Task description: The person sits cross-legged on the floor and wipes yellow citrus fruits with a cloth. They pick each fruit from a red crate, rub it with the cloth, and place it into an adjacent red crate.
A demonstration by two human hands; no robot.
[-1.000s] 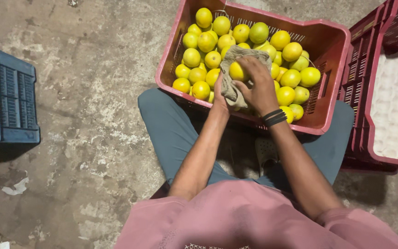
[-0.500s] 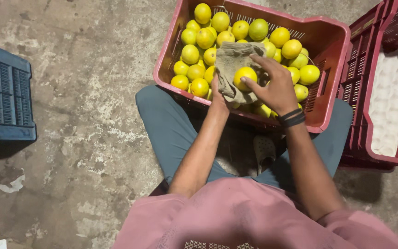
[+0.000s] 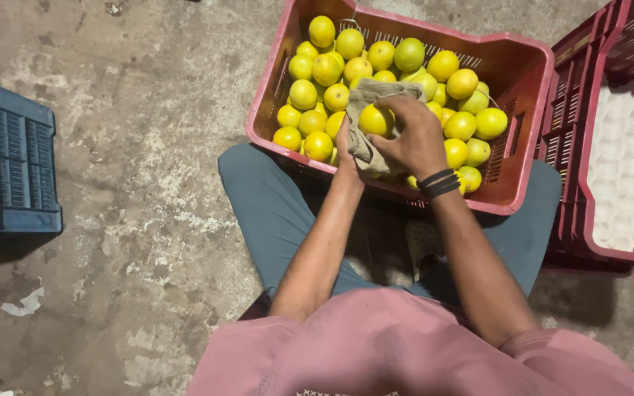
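Observation:
A red plastic crate point(image 3: 530, 110) full of yellow and greenish citrus fruits point(image 3: 405, 55) rests against my knees. My left hand point(image 3: 348, 150) is mostly hidden under a beige cloth point(image 3: 376, 92) that it grips over the fruit pile. My right hand point(image 3: 414, 136) holds one yellow fruit point(image 3: 374, 121) pressed against that cloth. A black band circles my right wrist. I sit cross-legged in blue-grey trousers and a pink shirt.
A second red crate point(image 3: 603, 44) with a pale lining point(image 3: 621, 161) stands at the right. A blue crate point(image 3: 20, 172) sits at the left edge. The floor is rough, stained concrete point(image 3: 133, 242), with a white scrap point(image 3: 27, 304) lying on it.
My right hand lifted a yellow fruit out of the pile and brought it into the cloth held by my left hand; the camera shifted slightly.

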